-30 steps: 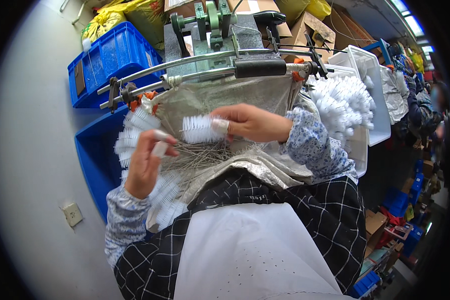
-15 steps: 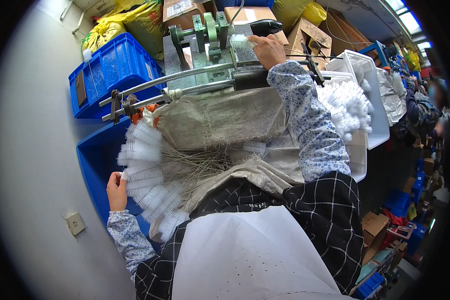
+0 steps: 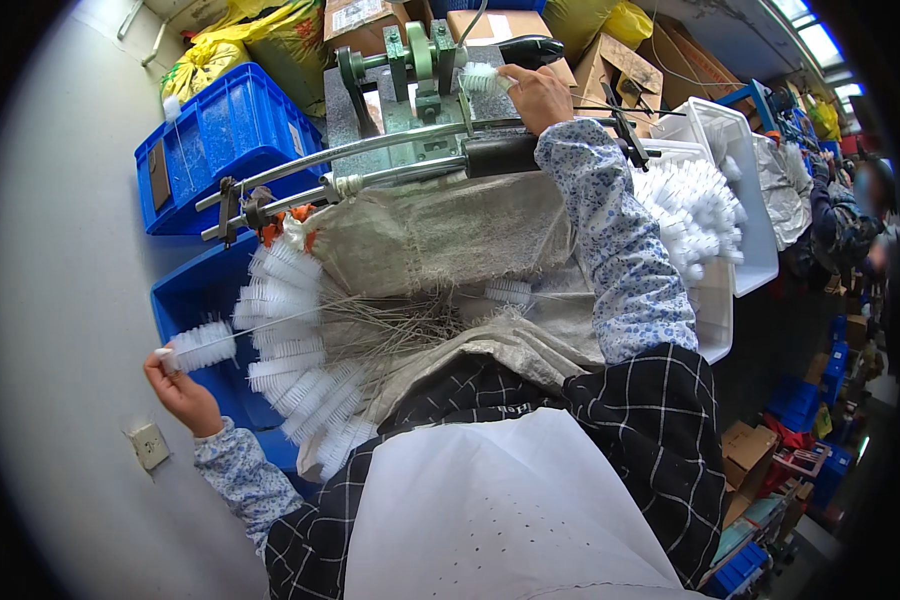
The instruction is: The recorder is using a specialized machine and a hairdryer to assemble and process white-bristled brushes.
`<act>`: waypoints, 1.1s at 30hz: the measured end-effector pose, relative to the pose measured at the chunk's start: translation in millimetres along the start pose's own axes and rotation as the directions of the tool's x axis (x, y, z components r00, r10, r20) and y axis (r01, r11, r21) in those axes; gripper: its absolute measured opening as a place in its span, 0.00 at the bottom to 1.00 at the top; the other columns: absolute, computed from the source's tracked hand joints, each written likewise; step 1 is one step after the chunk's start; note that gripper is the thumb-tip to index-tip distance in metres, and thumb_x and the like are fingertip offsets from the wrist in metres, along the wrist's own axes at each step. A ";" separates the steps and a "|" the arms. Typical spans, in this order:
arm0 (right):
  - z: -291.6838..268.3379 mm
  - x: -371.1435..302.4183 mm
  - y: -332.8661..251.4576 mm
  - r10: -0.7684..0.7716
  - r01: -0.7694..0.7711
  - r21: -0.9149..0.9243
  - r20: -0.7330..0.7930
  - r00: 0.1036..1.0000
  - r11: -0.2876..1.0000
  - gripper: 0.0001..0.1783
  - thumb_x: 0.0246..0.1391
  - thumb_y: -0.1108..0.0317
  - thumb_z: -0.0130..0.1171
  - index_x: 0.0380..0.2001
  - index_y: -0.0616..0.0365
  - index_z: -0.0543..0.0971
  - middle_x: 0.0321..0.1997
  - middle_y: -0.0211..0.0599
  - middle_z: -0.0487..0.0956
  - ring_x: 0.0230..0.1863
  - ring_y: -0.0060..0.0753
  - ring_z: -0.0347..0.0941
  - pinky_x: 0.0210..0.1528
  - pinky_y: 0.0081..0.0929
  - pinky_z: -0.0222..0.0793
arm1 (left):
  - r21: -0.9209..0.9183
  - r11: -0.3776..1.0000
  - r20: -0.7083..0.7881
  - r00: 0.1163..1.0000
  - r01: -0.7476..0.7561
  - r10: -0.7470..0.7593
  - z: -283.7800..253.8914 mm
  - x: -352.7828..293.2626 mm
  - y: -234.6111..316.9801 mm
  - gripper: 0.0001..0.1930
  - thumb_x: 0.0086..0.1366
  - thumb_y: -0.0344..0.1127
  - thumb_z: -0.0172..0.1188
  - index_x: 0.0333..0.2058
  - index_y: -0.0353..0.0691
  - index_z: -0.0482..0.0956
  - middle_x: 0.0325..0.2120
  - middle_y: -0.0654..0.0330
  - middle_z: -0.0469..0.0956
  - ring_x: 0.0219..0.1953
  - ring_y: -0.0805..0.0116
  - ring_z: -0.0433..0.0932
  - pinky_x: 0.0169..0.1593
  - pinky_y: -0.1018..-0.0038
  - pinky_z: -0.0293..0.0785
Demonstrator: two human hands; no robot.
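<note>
My left hand [image 3: 184, 392], at the left by the wall, pinches the tip of a white bristle brush [image 3: 204, 345] whose thin wire stem points right over the pile. Several more white brushes [image 3: 288, 300] lie fanned out beside it, their wire stems [image 3: 400, 318] bunched on grey sacking. At the far side, my right hand [image 3: 540, 98] is closed on the end of another white bristle brush [image 3: 480, 78]. That brush lies against the green grinding-wheel machine [image 3: 425, 70], near its wheel. The fingertips of the right hand are partly hidden.
Metal rails [image 3: 370, 155] cross in front of the machine. A blue crate [image 3: 230, 140] stands at the left, a blue bin [image 3: 195, 290] under the brushes. White tubs [image 3: 755, 215] with finished-looking brushes [image 3: 685, 215] are at the right. Cardboard boxes [image 3: 610, 80] stand behind; another person is far right.
My left hand has moved left and slightly down, drawing one brush out of the fanned pile. My right hand stays at the machine with its brush.
</note>
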State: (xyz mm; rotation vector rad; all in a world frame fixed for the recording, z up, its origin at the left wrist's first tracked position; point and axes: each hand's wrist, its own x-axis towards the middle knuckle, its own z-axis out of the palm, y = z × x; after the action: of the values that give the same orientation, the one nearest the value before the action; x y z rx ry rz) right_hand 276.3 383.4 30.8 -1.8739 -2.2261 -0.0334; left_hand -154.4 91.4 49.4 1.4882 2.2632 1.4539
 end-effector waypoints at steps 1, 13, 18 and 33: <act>-0.5 -0.2 1.0 0.001 -0.001 -0.002 -0.001 1.000 1.000 0.13 0.48 0.65 0.47 0.39 0.40 0.73 0.29 0.29 0.76 0.33 0.29 0.67 0.40 0.29 0.57 | -0.023 1.000 -0.057 0.998 -0.013 0.012 -7.1 5.4 0.2 0.07 0.62 0.32 0.40 0.35 0.36 0.65 0.31 0.59 0.68 0.36 0.71 0.66 0.42 0.78 0.62; -6.2 0.4 -7.2 -0.031 0.031 0.000 0.128 0.991 1.000 0.20 0.46 0.74 0.42 0.44 0.42 0.70 0.34 0.33 0.73 0.43 0.31 0.61 0.46 0.32 0.49 | -0.258 0.966 -0.119 0.993 -0.026 -0.005 -15.2 5.9 22.0 0.09 0.63 0.35 0.38 0.36 0.36 0.63 0.31 0.58 0.66 0.35 0.72 0.68 0.41 0.77 0.68; 15.0 17.4 3.4 -0.056 0.066 -0.070 0.141 0.988 0.995 0.23 0.46 0.76 0.40 0.46 0.41 0.68 0.42 0.29 0.70 0.51 0.31 0.55 0.49 0.37 0.44 | -0.365 0.930 -0.113 0.994 -0.041 -0.001 0.0 10.6 37.6 0.09 0.63 0.35 0.37 0.35 0.36 0.63 0.30 0.57 0.66 0.33 0.73 0.68 0.38 0.79 0.68; 3.3 -8.6 20.2 0.117 -0.116 -0.021 0.048 0.992 0.993 0.24 0.42 0.60 0.51 0.47 0.49 0.66 0.48 0.32 0.68 0.50 0.32 0.60 0.49 0.41 0.53 | -0.433 0.900 -0.062 0.998 -0.053 0.030 10.3 11.8 48.4 0.11 0.63 0.38 0.38 0.33 0.35 0.64 0.30 0.59 0.67 0.31 0.75 0.67 0.38 0.81 0.67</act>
State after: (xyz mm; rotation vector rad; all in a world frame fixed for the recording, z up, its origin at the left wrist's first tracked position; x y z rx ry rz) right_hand 296.9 379.3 23.3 -2.0321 -2.1503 0.0117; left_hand -122.5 111.1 83.7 1.3714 1.7685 1.8746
